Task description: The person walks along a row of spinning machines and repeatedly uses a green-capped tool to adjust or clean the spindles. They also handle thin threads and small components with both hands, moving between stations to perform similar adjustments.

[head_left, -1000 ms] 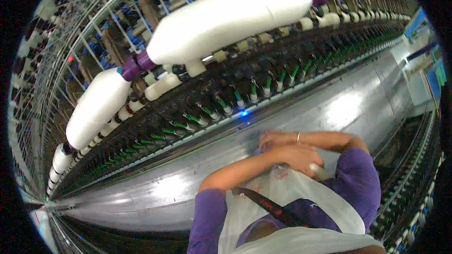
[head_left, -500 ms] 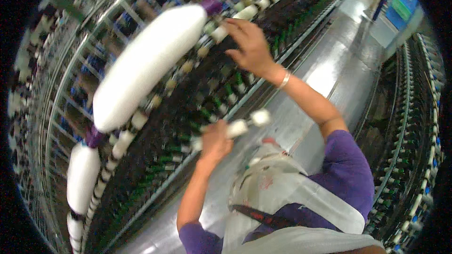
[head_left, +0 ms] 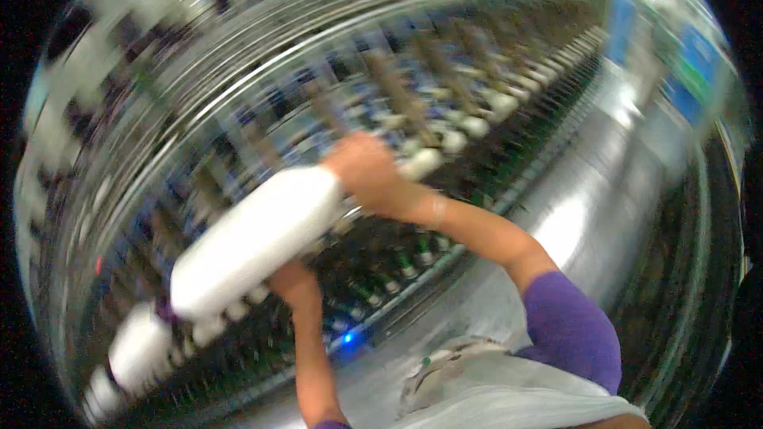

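A big white roving bobbin [head_left: 254,242] lies slantwise across the middle of the head view, blurred by motion. At its upper right end my right hand [head_left: 367,171] is closed, covering the purple tip seen there before. My left hand [head_left: 296,282] is just under the bobbin's lower side, and its fingers are hidden behind the white roving. Whether it still holds the pair of white rollers, I cannot tell. White rollers [head_left: 421,163] line the spinning frame beside my right hand.
More white roving bobbins [head_left: 141,348] hang at the lower left. Green-and-white spindles [head_left: 389,282] run along the frame's lower side, with a small blue light [head_left: 348,338] among them. A shiny aisle floor [head_left: 556,214] stretches right, toward a second machine row [head_left: 683,294].
The view has swung. My right hand has come onto the bobbin's upper end. My left hand, earlier holding a pair of white rollers in the open, has moved in under the bobbin.
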Available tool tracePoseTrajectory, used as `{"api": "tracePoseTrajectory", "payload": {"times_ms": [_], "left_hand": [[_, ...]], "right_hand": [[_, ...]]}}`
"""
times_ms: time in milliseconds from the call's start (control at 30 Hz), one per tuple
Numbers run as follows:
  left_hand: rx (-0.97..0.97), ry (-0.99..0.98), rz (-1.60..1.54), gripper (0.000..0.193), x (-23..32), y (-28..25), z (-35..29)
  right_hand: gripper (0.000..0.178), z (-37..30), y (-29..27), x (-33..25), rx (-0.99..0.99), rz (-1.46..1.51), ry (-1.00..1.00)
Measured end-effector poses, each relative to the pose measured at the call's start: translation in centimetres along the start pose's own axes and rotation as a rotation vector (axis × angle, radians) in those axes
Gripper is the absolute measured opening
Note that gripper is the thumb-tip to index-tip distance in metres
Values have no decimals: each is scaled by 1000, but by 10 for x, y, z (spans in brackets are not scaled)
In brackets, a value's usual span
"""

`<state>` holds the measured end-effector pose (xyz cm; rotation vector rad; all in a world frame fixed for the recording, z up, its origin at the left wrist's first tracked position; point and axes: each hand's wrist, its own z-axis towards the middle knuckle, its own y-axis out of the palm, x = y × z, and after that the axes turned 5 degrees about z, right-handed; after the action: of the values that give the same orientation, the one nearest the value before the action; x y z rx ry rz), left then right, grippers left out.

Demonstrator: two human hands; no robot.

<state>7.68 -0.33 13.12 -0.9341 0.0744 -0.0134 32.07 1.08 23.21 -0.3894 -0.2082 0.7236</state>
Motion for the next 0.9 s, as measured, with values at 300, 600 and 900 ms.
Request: {"api": "tracePoseTrajectory", "payload": {"times_ms": [300, 600, 900], "left_hand": [[68, -169, -281, 36, 16, 34, 0], [215, -113, 69, 57, 38, 33, -40], [-651, -56, -867, 41, 40, 69, -324]], "right_hand": [[40, 11, 2, 11, -162, 172, -71], [54, -3, 9, 21, -387, -230, -8], [49, 8, -15, -12, -82, -110, -144]]}}
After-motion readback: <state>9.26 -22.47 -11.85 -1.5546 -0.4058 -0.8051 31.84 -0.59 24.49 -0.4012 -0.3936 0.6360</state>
